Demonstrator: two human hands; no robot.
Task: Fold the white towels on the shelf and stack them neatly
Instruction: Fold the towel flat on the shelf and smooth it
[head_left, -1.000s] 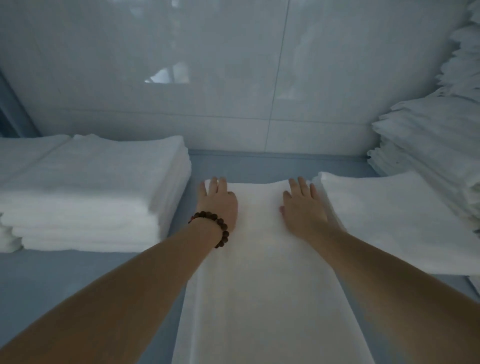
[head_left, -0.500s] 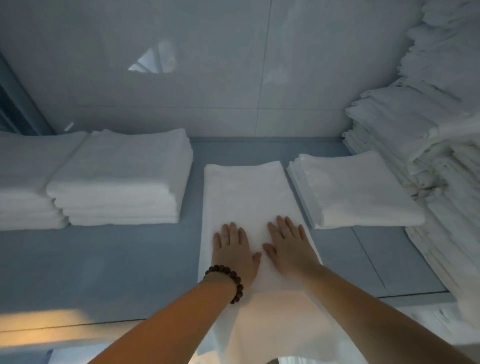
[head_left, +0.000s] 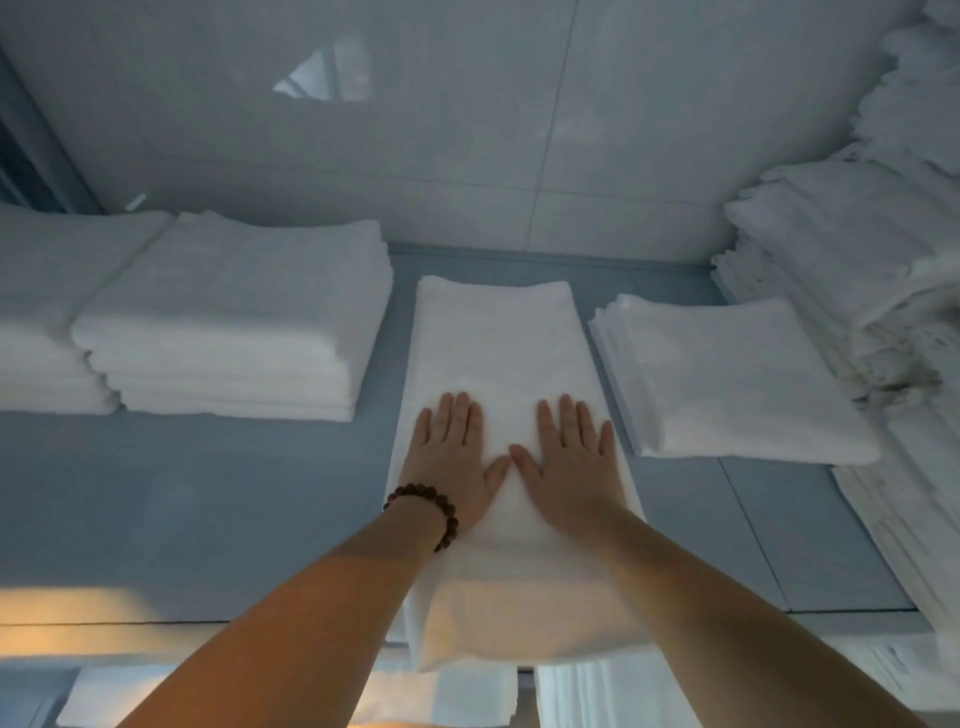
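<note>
Here, the fingers (head_left: 460, 415) of the left hand (head_left: 452, 467) lie straight and slightly spread, pressed flat and grasping nothing. The right hand (head_left: 571, 467) mirrors it just beside, palm down with its own fingers (head_left: 566, 421) released and extended. The two thumbs angle toward each other in the middle, tips very close; whether they touch I cannot tell.

Both palms rest on the long folded towel (head_left: 498, 338), a narrow white strip running from near the wall toward the person. Its near end hangs over the front edge of the shelf (head_left: 182, 493). A dark bead bracelet (head_left: 431, 506) circles the left wrist, and both bare forearms reach in from below.

To the left of the strip, a little apart from it, sits a folded towel stack (head_left: 234, 312) with squared edges, and a second stack (head_left: 36, 322) touches it at the far left. To the right, just beside the strip, lies a low flat pile (head_left: 727, 374) of folded white cloth. Beyond that, a tall rumpled heap (head_left: 857, 249) of white towels rises along the right side.

A glossy tiled wall (head_left: 467, 130) backs the shelf. Under the front edge, more white linen (head_left: 119, 696) shows on a lower level.
</note>
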